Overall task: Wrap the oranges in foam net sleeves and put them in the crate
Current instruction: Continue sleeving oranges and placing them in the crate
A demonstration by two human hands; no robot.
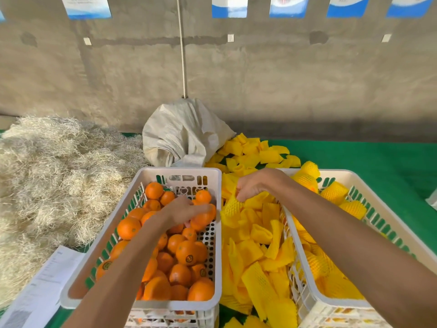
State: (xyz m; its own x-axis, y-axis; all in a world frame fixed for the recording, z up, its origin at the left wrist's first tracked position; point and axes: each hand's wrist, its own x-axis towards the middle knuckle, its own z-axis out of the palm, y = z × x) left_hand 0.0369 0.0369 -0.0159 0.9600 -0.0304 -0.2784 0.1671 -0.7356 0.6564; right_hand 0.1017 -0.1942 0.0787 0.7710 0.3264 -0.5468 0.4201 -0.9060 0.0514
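Surface: green mat (369, 159) over the work area, running back to a bare grey wall (260, 74).
Room: blue-and-white posters (89, 7) along the top of the wall; a cord (182, 48) hangs down to a white woven sack (182, 133); pale straw heap (54, 171) at left; printed sheets (45, 285) at near left.
Left crate (101, 235): white, long axis running away from the viewer, holding bare oranges (186, 253).
Right crate (369, 202): white, same orientation, holding oranges already in yellow netting (334, 192).
Sleeves: loose yellow foam net sleeves (255, 252) piled between the two crates and behind them, lying at mixed angles.
Left hand (182, 209): inside the left crate, fingers curled down over an orange (201, 220) near the right wall; image blurred there.
Right hand (255, 185): over the pile, fingertips pinching one sleeve (233, 205), which hangs roughly upright below them.
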